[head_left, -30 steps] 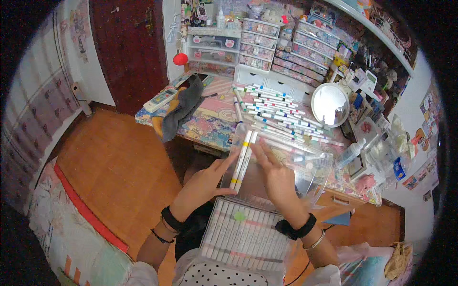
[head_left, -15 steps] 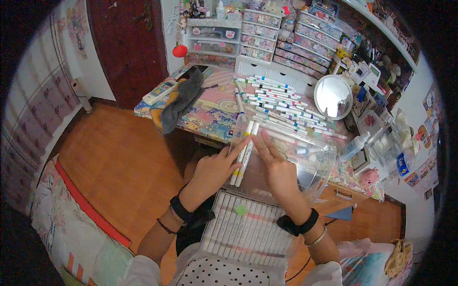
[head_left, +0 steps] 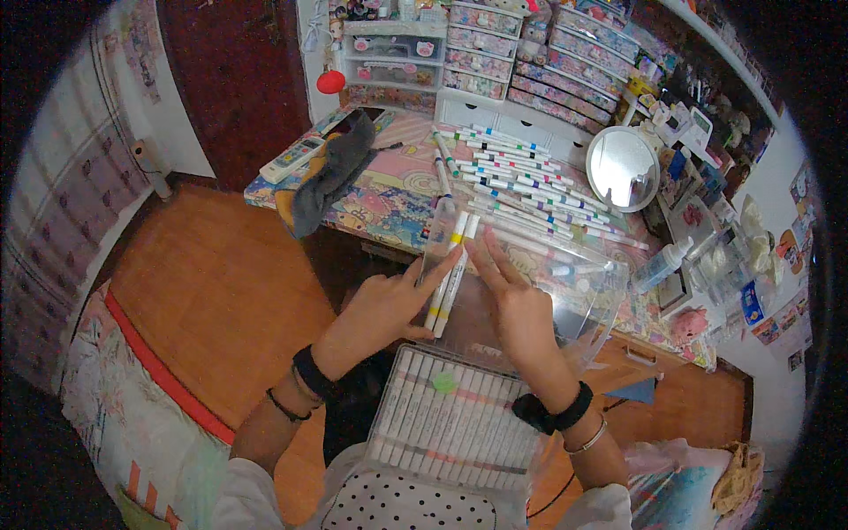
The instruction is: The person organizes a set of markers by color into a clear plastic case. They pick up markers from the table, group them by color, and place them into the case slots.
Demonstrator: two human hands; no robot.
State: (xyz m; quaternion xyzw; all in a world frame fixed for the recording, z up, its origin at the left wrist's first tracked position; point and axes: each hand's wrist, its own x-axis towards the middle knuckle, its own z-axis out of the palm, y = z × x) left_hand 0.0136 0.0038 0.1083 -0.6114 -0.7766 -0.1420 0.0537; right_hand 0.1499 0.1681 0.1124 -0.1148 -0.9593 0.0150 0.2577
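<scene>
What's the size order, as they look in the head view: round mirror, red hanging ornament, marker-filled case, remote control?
1. Marker-filled case, though nearness helps
2. Round mirror
3. Remote control
4. Red hanging ornament

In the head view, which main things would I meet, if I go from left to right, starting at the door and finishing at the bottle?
Door → remote → left hand → two markers → right hand → mirror → bottle.
</scene>
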